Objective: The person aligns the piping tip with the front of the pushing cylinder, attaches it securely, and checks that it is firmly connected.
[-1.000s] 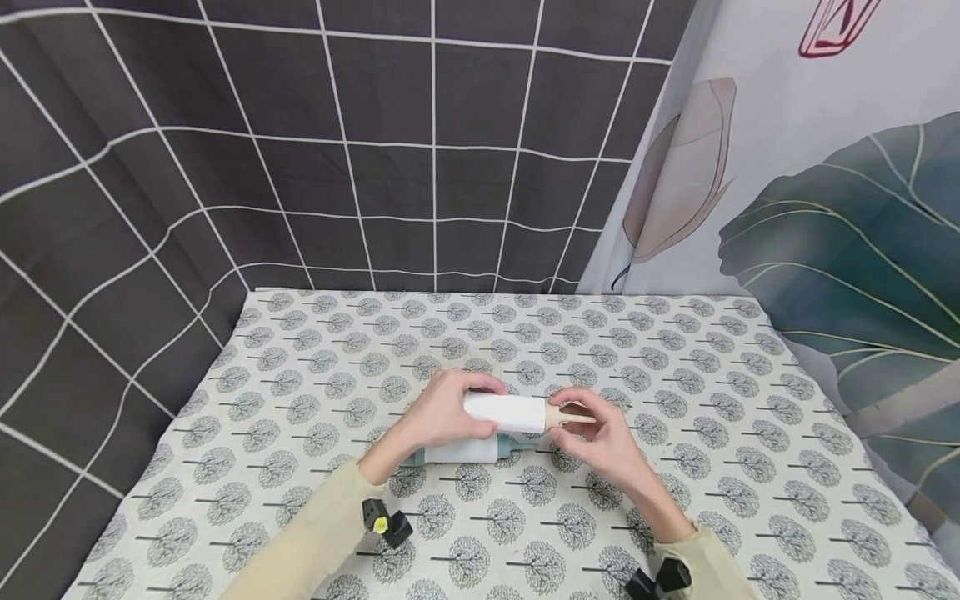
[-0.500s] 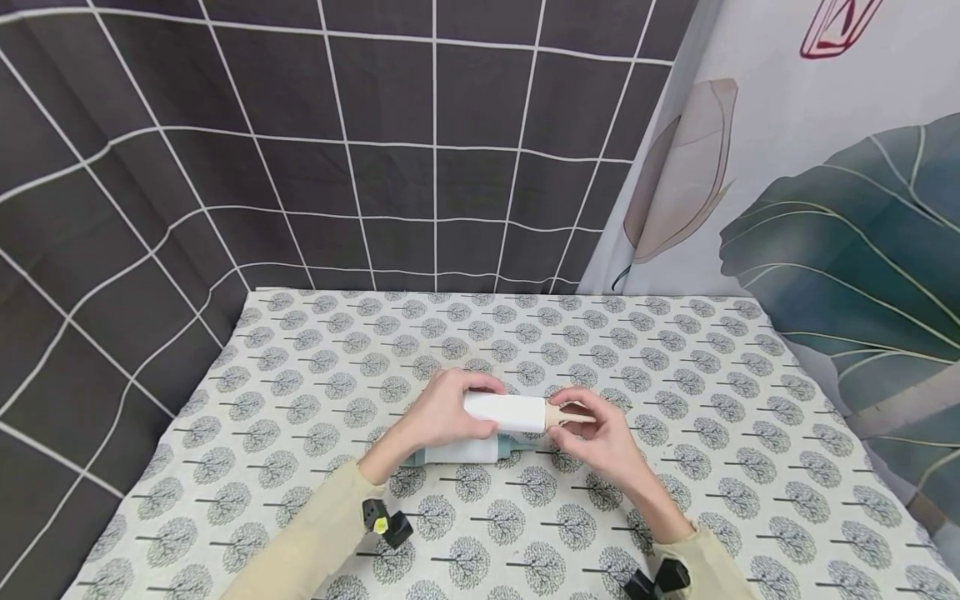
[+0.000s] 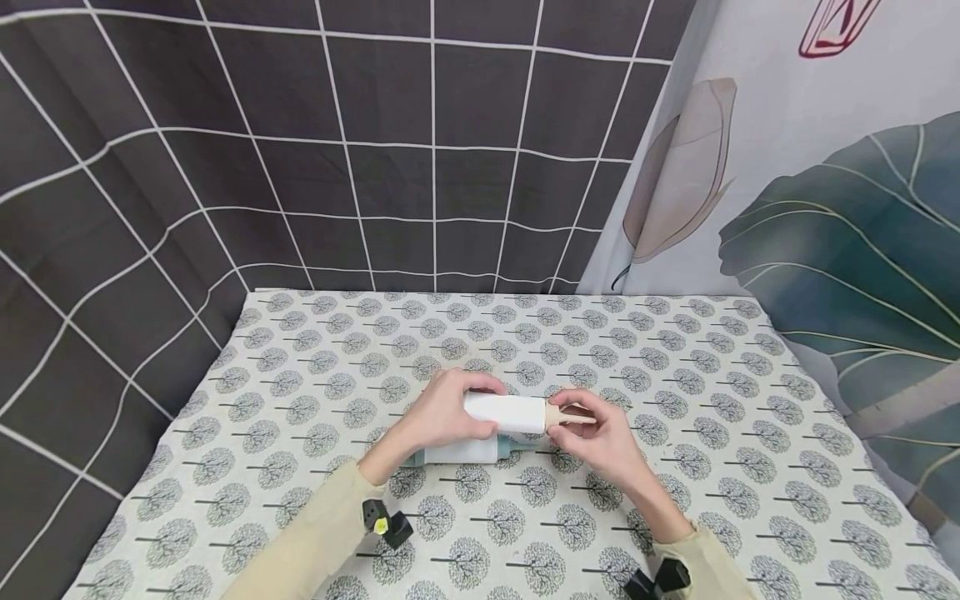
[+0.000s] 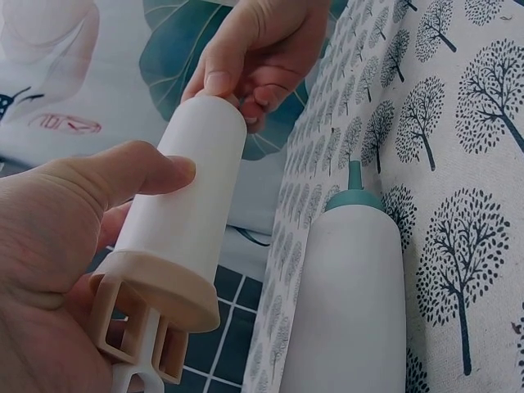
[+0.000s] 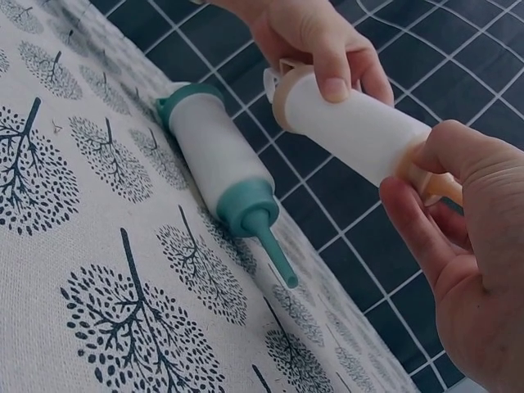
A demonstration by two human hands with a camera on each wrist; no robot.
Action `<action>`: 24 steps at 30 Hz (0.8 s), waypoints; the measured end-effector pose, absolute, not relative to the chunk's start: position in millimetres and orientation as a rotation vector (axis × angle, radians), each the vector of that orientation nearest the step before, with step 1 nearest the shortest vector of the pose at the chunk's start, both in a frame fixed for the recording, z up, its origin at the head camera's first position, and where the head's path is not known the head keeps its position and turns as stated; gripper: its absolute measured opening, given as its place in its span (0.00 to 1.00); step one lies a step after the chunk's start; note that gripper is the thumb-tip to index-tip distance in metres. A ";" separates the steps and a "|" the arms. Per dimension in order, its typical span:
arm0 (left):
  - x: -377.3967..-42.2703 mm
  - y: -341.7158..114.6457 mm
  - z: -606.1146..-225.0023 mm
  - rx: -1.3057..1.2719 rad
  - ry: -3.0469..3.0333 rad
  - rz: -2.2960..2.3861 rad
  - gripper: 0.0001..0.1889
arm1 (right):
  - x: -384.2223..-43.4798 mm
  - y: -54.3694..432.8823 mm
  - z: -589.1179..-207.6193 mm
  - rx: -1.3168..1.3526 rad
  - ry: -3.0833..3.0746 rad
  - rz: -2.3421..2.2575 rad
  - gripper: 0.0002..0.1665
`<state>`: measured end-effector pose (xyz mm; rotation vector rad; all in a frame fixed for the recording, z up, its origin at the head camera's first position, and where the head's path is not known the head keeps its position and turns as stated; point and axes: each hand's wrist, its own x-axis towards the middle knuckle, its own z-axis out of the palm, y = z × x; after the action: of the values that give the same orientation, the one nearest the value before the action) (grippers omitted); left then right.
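A white dispensing syringe [image 3: 517,413] with beige ends is held level above the cloth. My left hand [image 3: 444,408] grips its barrel, thumb along the side. Past that palm, the beige rear end [image 4: 160,286] has an open frame with a white plunger part. At the other end, my right hand [image 3: 607,437] pinches the beige collar, and the thin beige nozzle [image 5: 446,189] points out between thumb and fingers. A second white syringe with green ends [image 5: 221,147] lies on the cloth just nearer the body, untouched, partly hidden by the left hand in the head view.
A tree-print cloth [image 3: 480,517] covers the table. Behind and to the left hangs a dark grid-patterned curtain [image 3: 382,100]. A light curtain with large leaves [image 3: 847,242] hangs on the right. Black camera mounts [image 3: 387,523] sit on both wrists.
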<state>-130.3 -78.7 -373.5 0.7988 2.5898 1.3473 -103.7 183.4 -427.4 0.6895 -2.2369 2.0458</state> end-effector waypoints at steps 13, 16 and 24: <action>-130.0 -78.0 -373.4 0.790 2.608 1.328 0.23 | -103.7 183.4 -427.4 0.673 -2.261 2.008 0.20; -129.8 -78.0 -373.3 0.790 2.600 1.330 0.24 | -104.0 183.5 -427.4 0.676 -2.264 1.999 0.20; -128.5 -77.3 -372.8 0.763 2.606 1.321 0.24 | -103.1 182.9 -425.1 0.643 -2.281 2.026 0.19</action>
<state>-128.5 -77.3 -372.8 0.7630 2.6057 1.3211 -103.1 182.9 -425.1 0.6427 -2.2808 2.0264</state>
